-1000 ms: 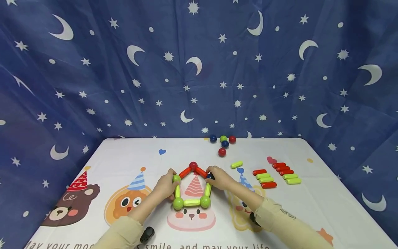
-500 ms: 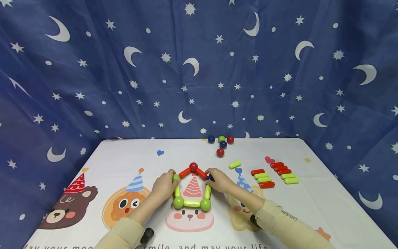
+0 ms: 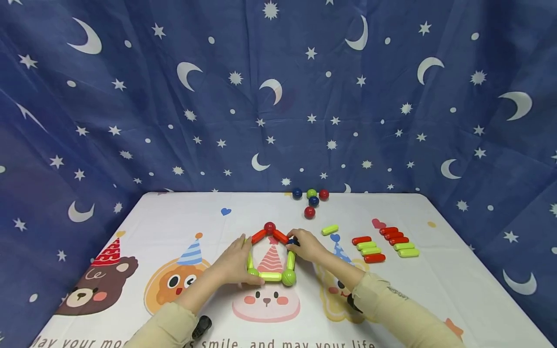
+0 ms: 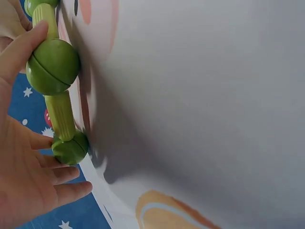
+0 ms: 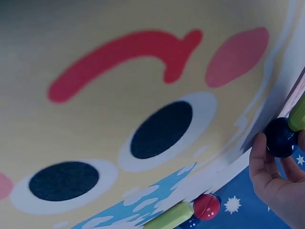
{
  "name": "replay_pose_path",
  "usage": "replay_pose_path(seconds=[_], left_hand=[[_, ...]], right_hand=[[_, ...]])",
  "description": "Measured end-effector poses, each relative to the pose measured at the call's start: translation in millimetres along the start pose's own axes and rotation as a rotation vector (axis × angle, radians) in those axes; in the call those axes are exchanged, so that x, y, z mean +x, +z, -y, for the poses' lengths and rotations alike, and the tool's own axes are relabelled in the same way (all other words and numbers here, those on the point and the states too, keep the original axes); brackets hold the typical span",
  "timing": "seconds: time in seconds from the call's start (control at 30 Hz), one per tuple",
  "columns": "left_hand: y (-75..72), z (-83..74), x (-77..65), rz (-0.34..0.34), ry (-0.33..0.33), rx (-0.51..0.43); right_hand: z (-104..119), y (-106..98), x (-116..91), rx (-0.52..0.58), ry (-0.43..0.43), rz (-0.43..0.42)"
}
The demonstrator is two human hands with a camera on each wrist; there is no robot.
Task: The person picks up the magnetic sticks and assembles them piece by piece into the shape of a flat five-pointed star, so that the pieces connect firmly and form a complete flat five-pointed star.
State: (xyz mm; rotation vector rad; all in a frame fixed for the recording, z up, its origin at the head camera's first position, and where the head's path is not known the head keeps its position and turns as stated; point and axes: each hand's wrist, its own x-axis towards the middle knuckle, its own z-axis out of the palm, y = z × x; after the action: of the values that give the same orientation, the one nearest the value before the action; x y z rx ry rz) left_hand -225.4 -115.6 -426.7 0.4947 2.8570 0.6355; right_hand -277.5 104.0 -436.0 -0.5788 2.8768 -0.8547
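A five-sided frame of balls and rods lies mid-table in the head view: red ball (image 3: 270,227) at the far tip, two red rods (image 3: 280,237) beside it, yellow-green rods (image 3: 271,277) along the sides and near edge. My left hand (image 3: 235,263) spreads along its left side. In the left wrist view, its thumb touches the rod beside the near-left green ball (image 4: 53,67), and its extended fingers lie against the far-left green ball (image 4: 70,149). My right hand (image 3: 306,245) pinches the blue ball (image 5: 281,137) at the right corner. The near-right green ball (image 3: 288,277) is untouched.
Several loose balls (image 3: 310,212) sit at the table's back edge. A single yellow-green rod (image 3: 329,229) lies right of the frame. Farther right are two groups of red and yellow-green rods (image 3: 370,251). A blue star-patterned curtain (image 3: 278,145) hangs behind the table.
My left hand has gone from gripping the far-left green ball to spreading along the left side, thumb at the near-left ball. The whole frame has shifted slightly away. My right hand stays on the blue ball.
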Motion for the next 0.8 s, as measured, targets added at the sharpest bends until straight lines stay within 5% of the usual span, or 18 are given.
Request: replay_pose_path(seconds=[0.8], left_hand=[[-5.2,10.3,9.4,-0.041,-0.075,0.029]], right_hand=[[7,-6,24,-0.03,0.022,0.001]])
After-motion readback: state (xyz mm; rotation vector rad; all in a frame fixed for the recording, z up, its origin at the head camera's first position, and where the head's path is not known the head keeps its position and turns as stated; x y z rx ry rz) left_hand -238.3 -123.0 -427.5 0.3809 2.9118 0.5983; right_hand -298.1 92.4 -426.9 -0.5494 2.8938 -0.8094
